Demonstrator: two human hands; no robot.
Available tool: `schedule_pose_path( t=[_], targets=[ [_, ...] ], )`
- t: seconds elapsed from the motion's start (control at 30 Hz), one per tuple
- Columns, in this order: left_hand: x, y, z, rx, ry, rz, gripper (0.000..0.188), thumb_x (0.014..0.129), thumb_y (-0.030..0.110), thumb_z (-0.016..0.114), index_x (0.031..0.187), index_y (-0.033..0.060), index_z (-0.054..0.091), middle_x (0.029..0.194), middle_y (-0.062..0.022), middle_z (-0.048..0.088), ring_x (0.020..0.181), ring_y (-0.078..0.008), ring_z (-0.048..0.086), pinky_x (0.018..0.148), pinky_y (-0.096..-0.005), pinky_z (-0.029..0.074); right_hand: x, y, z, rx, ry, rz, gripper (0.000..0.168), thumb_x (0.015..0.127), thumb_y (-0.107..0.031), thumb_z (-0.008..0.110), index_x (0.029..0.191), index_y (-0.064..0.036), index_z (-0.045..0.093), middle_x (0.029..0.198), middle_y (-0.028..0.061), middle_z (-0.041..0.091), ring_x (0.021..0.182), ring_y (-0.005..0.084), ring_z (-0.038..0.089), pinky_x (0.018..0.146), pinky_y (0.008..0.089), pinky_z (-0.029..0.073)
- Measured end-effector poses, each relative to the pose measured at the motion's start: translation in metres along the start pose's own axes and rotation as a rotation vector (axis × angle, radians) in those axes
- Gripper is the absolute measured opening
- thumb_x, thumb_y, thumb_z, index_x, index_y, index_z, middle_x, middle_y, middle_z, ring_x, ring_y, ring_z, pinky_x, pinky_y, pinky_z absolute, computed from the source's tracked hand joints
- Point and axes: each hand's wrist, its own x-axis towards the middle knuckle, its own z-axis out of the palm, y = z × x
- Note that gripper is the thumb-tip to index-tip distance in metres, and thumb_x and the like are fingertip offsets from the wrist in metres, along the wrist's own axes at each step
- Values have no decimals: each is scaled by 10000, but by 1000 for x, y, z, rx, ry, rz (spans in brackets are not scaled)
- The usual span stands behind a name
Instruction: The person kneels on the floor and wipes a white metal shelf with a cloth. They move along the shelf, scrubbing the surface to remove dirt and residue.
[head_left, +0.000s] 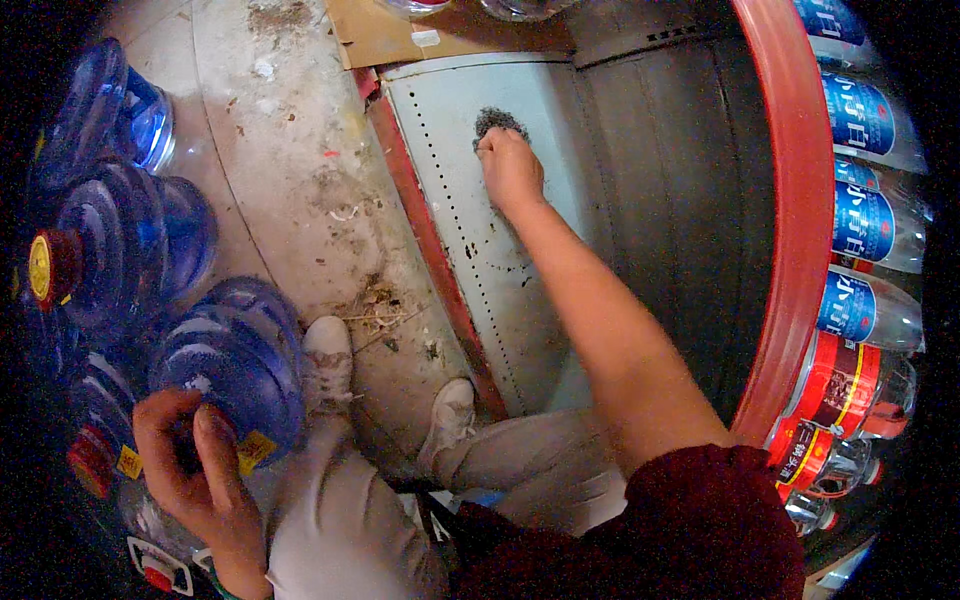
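My right hand (514, 169) grips a dark grey wad, apparently a steel wool scourer (498, 117), and presses it on a pale metal shelf panel (450, 112). Dark specks (510, 266) are scattered over the panel near my wrist, and a row of small holes runs along it. My left hand (191, 457) is raised above my knee with loosely curled fingers, the thumb apart from them, and nothing visible in it. Just beyond it is a blue water-cooler jug (232, 360).
More blue jugs (120, 232) crowd the left side. A red shelf edge (795, 225) on the right borders rows of labelled bottles (862, 225). Cardboard (450, 37) lies at the panel's far end. The concrete floor (300, 172) is stained, with debris near my shoes.
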Motion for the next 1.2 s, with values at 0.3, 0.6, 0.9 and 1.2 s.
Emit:
schedule_pose_path(
  t=[0.3,0.6,0.9,1.2],
  targets=[
    [-1,5,4,60,18,37,65,836,52,471,885,12,485,788,-35,450,607,-78,423,530,-197,339,18,-28,5,31,37,-173,91,768,-168,535,787,-92,581,844,123,576,792,324,555,657,415,447],
    [-2,0,1,45,7,63,59,841,58,474,881,14,479,773,-27,445,587,-74,419,511,-195,329,54,66,6,-61,103,322,125,759,-211,542,747,-100,600,830,127,610,774,336,569,651,423,447],
    [-2,0,-1,14,4,-1,58,839,63,478,866,12,477,769,-39,442,589,-83,418,527,-200,334,53,69,13,-13,140,35,82,753,-155,549,750,-83,586,768,146,596,694,333,567,622,398,447],
    [-1,0,-1,74,28,56,43,823,53,478,837,13,476,758,-53,449,608,-93,422,538,-207,340,71,42,6,53,118,120,81,744,-168,566,758,-94,598,776,130,606,715,317,574,628,398,448]
  ],
)
